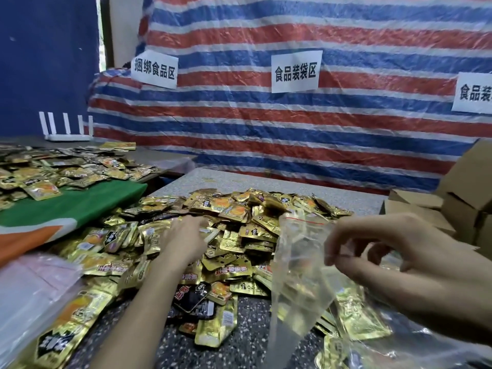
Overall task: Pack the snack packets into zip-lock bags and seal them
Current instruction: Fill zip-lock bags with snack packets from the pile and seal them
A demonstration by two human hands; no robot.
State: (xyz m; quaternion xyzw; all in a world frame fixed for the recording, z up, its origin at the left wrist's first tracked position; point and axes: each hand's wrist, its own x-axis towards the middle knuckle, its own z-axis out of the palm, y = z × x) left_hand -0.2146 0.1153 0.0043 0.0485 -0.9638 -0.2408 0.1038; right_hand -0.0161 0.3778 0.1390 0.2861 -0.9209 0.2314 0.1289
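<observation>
A big heap of gold and black snack packets (pixel 234 225) covers the speckled table (pixel 245 339) in front of me. My left hand (pixel 183 241) reaches into the middle of the heap, fingers down on the packets; whether it grips one is hidden. My right hand (pixel 394 251) pinches the rim of a clear zip-lock bag (pixel 300 265) with a red seal line. The bag hangs upright over the right side of the heap, its mouth open. I cannot tell if anything is inside it.
A stack of clear bags (pixel 32 296) lies at the near left. A second table under green cloth (pixel 69 206) holds more packets. Cardboard boxes (pixel 458 201) stand at the right. A striped tarp (pixel 292 123) with paper signs hangs behind, and a white router (pixel 66 129) sits at the back left.
</observation>
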